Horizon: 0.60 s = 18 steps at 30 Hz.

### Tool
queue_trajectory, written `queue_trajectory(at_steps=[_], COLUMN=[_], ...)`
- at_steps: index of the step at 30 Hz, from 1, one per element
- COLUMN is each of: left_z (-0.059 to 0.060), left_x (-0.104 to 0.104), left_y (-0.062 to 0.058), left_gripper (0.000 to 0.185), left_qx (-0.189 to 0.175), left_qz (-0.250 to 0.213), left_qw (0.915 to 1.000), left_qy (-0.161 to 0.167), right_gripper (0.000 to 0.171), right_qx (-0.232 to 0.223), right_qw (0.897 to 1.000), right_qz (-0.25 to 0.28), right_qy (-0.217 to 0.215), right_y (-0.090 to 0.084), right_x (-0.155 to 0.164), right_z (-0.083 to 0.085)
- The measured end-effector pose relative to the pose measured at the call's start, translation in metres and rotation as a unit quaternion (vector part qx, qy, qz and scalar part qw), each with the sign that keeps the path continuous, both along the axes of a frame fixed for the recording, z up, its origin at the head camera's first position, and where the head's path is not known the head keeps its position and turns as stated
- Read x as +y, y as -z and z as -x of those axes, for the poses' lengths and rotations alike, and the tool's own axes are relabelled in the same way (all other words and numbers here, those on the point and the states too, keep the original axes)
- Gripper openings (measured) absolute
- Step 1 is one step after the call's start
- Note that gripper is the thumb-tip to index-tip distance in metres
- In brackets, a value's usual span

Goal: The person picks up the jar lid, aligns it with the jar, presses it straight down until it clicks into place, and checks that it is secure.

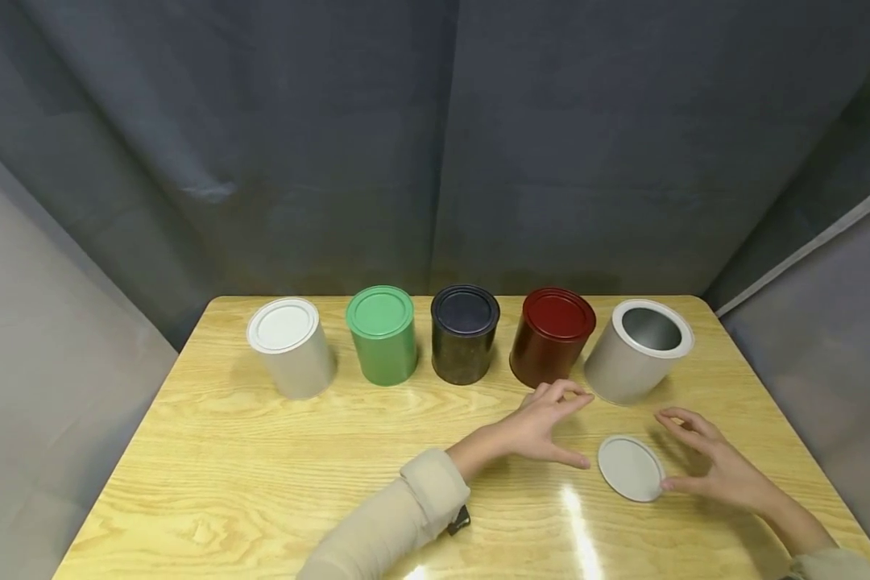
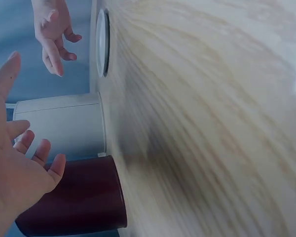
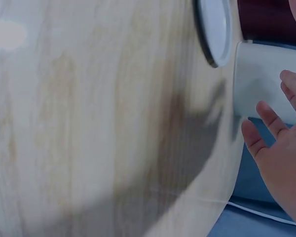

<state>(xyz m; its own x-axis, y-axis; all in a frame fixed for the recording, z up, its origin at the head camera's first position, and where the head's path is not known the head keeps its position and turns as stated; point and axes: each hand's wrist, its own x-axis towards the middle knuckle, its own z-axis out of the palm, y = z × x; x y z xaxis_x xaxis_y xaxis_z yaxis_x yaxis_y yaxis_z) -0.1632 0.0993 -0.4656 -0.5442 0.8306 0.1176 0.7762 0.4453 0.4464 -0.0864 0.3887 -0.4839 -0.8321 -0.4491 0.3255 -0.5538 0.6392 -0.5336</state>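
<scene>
A round pale lid [image 1: 631, 468] lies flat on the table in front of an uncovered white can [image 1: 627, 366], whose dark inside shows. My left hand [image 1: 544, 428] hovers left of the lid, fingers and thumb spread apart. On the lid's other side is my right hand [image 1: 710, 461], thumb and fingers parted, its thumb tip close to the rim in the head view. The right wrist view shows a gap between the lid [image 3: 217, 29] and those fingers. Nothing is held by either hand.
A white can [image 1: 293, 350], a green can [image 1: 383, 338], a black can [image 1: 464, 338] and a dark red can [image 1: 551, 338], all lidded, stand in a row along the wooden table's [image 1: 261, 483] back. Grey curtains [image 1: 435, 145] hang behind. A small black object [image 1: 459, 520] shows by the left sleeve.
</scene>
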Motion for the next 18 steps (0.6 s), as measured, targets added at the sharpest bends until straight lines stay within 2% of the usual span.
queue_trajectory(at_steps=[4,8,14,18], left_z=[0.003,0.004,0.002,0.0], left_x=[0.009,0.017,0.028,0.032], left_y=[0.006,0.012,0.021,0.023], left_gripper=[0.088,0.085,0.087,0.09], left_qx=[0.0,-0.007,-0.042,-0.062], left_qz=[0.02,0.039,0.083,0.099], left_qw=[0.9998,0.9992,0.9956,0.9931], left_qy=[-0.001,0.005,0.009,-0.004], right_gripper=[0.087,0.087,0.088,0.09], right_qx=[-0.007,-0.043,-0.111,-0.118], right_qw=[1.0,0.999,0.993,0.992], right_qz=[0.0,-0.002,-0.012,-0.026], right_qy=[0.003,0.008,0.024,0.025], right_y=[0.006,0.016,0.022,0.021], right_x=[0.005,0.009,0.011,0.009], right_z=[-0.001,-0.002,-0.006,-0.008])
